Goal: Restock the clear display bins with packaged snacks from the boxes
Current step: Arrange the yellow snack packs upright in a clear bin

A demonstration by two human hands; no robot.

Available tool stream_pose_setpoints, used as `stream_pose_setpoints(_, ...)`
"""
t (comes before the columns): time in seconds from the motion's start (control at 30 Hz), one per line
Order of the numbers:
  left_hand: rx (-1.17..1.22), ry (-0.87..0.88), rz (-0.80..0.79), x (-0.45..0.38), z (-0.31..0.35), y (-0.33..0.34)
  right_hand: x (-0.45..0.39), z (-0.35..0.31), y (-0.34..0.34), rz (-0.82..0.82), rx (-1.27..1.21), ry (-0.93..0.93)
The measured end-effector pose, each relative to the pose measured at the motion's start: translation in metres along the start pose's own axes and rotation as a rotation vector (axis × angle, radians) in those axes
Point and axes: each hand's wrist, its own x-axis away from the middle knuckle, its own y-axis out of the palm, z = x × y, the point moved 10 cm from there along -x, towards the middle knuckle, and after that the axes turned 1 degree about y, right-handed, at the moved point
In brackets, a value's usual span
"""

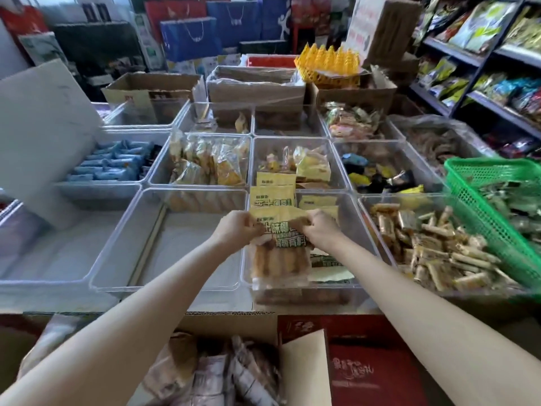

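Yellow-topped snack pack (278, 244) pinched at its upper edge by left hand (238, 228) and right hand (322, 230), over the front clear bin (363, 230). Placing step, I'd say; next, lower it upright against the packs behind

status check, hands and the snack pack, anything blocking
Left hand and right hand both gripping yellow snack pack by its top. Pack over front clear bin, partly stocked. Nothing blocking.
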Motion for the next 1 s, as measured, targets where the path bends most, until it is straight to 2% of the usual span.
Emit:
stream_pose_setpoints(0.1,0.094,0.004,-0.144,0.002,0.003,0.008,-0.006,-0.018,0.0,0.024,0.03,-0.105)
stream_pose_setpoints(0.23,-0.152,0.048,-0.181,0.003,-0.015,0.011,-0.007,-0.025,0.013,-0.102,0.141,-0.196)
stream_pose_setpoints(0.3,-0.192,0.084,-0.197,0.004,-0.02,0.016,-0.007,-0.021,0.015,-0.148,0.149,-0.184)
stream_pose_setpoints(0.43,-0.264,0.119,-0.261,0.009,-0.023,0.034,0.012,0.002,0.042,-0.341,0.173,-0.115)
stream_pose_setpoints(0.53,-0.276,0.126,-0.247,0.009,-0.024,0.038,0.019,0.013,0.051,-0.348,0.151,-0.062)
stream_pose_setpoints(0.63,-0.265,0.163,-0.243,0.011,-0.025,0.041,0.022,0.008,0.053,-0.345,0.261,-0.084)
stream_pose_setpoints(0.7,-0.247,0.11,-0.326,0.008,-0.032,0.038,0.023,0.003,0.055,-0.34,0.325,-0.113)
stream_pose_setpoints(0.77,-0.073,0.016,-0.463,0.005,-0.033,0.031,0.024,0.001,0.055,-0.341,0.372,-0.123)
stream_pose_setpoints(0.83,0.067,0.014,-0.423,-0.005,-0.023,0.012,0.024,0.002,0.055,-0.34,0.39,-0.125)
stream_pose_setpoints(0.9,-0.145,0.124,-0.246,-0.021,-0.012,-0.004,0.023,0.002,0.054,-0.33,0.388,-0.136)
stream_pose_setpoints(1.0,-0.495,0.22,-0.262,-0.025,-0.004,0.024,0.02,0.005,0.056,-0.337,0.375,-0.126)
